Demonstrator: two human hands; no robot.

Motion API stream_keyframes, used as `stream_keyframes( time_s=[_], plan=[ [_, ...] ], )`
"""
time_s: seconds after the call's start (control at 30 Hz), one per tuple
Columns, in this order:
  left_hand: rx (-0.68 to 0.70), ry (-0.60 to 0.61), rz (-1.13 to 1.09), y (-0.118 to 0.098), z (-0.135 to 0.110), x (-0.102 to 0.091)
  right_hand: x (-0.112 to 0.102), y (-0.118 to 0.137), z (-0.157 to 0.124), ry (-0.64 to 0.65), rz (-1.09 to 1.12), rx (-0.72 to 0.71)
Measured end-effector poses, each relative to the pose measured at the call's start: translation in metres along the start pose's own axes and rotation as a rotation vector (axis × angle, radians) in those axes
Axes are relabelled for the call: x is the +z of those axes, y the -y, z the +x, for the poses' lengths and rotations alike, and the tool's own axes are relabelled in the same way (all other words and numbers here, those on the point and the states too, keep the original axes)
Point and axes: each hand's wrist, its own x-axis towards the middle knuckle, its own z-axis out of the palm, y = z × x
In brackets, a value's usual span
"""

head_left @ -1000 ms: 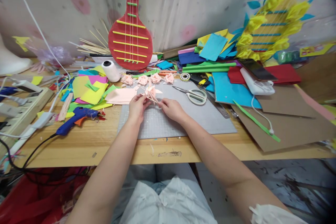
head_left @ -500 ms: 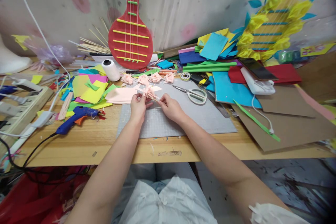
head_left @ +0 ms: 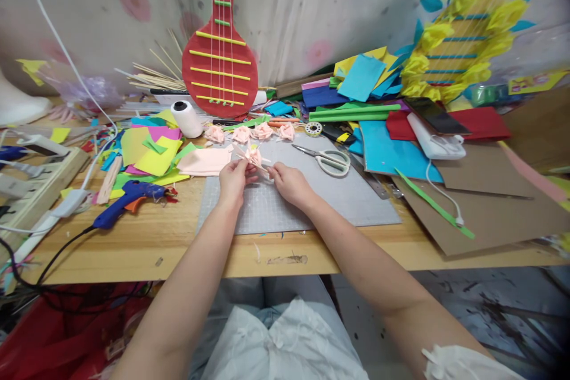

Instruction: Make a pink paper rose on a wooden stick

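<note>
A pale pink paper flower [head_left: 253, 156] with strips sticking out at its sides is held above the grey cutting mat [head_left: 303, 214]. My left hand [head_left: 234, 183] is closed on the flower from the left, thumb and fingers pinching its base. From the right, my right hand [head_left: 289, 183] pinches at the flower's lower edge; its fingertips partly hide what they grip there. Just behind, several finished-looking pink paper flowers [head_left: 262, 131] lie in a row. Folded pink paper [head_left: 205, 162] lies left of the hands, and scissors [head_left: 332, 161] rest on the mat to the right.
A blue glue gun [head_left: 129, 202] lies at left, near a power strip [head_left: 57, 172] and coloured paper scraps [head_left: 155, 154]. A thread spool [head_left: 187, 119] and a red paper-covered lute shape [head_left: 220, 71] stand behind. Cardboard [head_left: 481, 208] covers the right side.
The flower has turned slightly between my fingers, its side strips now pointing differently. Both hands stay in nearly the same place.
</note>
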Motion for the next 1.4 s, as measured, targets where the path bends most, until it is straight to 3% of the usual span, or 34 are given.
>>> stream_keyframes(
  time_s=[0.2,0.37,0.43,0.53,0.63,0.8,1.03,1.4],
  plan=[
    [0.086,-0.032,0.191,0.003,0.001,-0.001,0.001,0.0,-0.002,-0.031,0.036,-0.041],
    [0.615,-0.177,0.676,0.004,0.005,-0.015,0.002,-0.001,-0.001,-0.044,0.049,-0.015],
    [0.728,-0.168,0.791,0.005,0.006,-0.019,0.002,-0.001,-0.001,-0.035,0.044,-0.015],
    [0.717,-0.083,0.838,0.007,0.004,-0.02,0.002,-0.001,-0.001,-0.038,0.034,-0.024],
    [0.705,-0.085,0.843,0.007,0.003,-0.02,0.002,-0.002,0.0,-0.033,0.032,-0.012],
    [0.897,-0.081,1.008,0.001,0.0,-0.021,0.003,-0.002,0.0,-0.022,0.032,-0.001],
    [0.931,0.01,1.112,0.0,-0.004,-0.02,0.002,-0.003,0.0,-0.049,-0.008,0.004],
    [0.787,0.008,0.967,0.004,-0.002,-0.018,0.004,-0.006,0.004,-0.036,0.106,0.036]
  ],
)
